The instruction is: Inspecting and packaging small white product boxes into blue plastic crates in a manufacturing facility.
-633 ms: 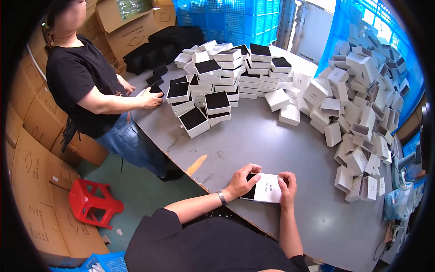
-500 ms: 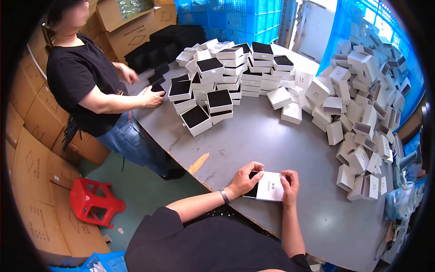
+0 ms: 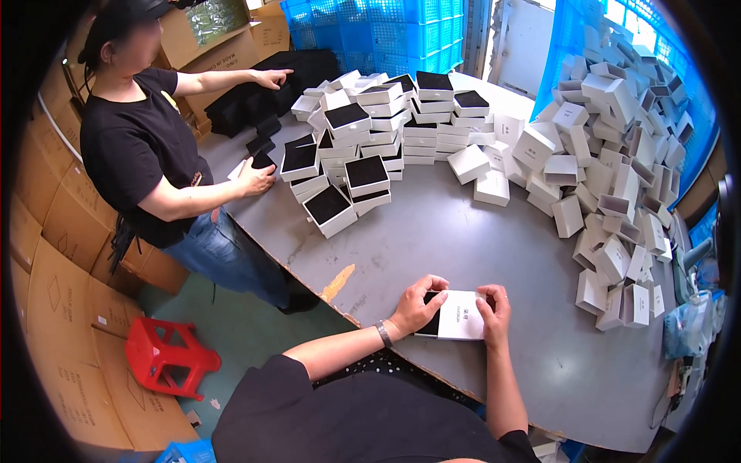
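Near the table's front edge I hold a small drawer-style gift box between both hands. Its white cardboard sleeve (image 3: 463, 318) covers most of a drawer with a black lining (image 3: 429, 324), which shows at the left end. My left hand (image 3: 419, 306) is closed on the drawer end, thumb on top near the sleeve's edge. My right hand (image 3: 495, 310) grips the sleeve's right end, with its thumb on the upper face. The fingers beneath the box are partly hidden.
White drawers with black linings (image 3: 326, 207) are stacked across the table (image 3: 455, 239). A heap of white sleeves (image 3: 610, 185) fills the right side. At the left a co-worker (image 3: 139, 147) stands by black pads (image 3: 258, 135). A red stool (image 3: 166, 355) stands on the floor.
The co-worker has stretched one arm out toward the black stack, while the other hand stays low at the table. My hands and the box have hardly moved; the view has shifted slightly.
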Demonstrator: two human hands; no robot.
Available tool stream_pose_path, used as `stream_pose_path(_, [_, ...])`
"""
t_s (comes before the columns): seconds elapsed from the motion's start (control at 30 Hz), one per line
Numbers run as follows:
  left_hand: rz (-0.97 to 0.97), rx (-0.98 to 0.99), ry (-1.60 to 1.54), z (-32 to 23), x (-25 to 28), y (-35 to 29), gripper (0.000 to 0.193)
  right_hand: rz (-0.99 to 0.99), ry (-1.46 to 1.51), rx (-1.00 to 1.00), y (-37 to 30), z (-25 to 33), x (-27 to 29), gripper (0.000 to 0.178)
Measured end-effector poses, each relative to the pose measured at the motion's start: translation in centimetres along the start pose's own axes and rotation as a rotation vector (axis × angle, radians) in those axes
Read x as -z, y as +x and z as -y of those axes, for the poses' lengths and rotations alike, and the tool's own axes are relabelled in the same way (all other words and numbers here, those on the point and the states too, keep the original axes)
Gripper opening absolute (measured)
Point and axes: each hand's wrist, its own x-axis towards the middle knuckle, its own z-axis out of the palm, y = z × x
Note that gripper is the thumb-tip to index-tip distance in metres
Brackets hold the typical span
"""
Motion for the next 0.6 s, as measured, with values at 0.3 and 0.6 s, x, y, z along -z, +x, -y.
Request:
stream_pose_path(0.3, [0.025,0.022,0.003,-0.3,-0.1,-0.1,0.026,0.010,0.034,-0.018,-0.5,-0.3,0.6,0.027])
stream_pose_path(0.6, [0.056,0.036,0.094,-0.9,0.3,0.0,0.024,0.018,0.028,-0.054,-0.8,0.7,0.6,0.029])
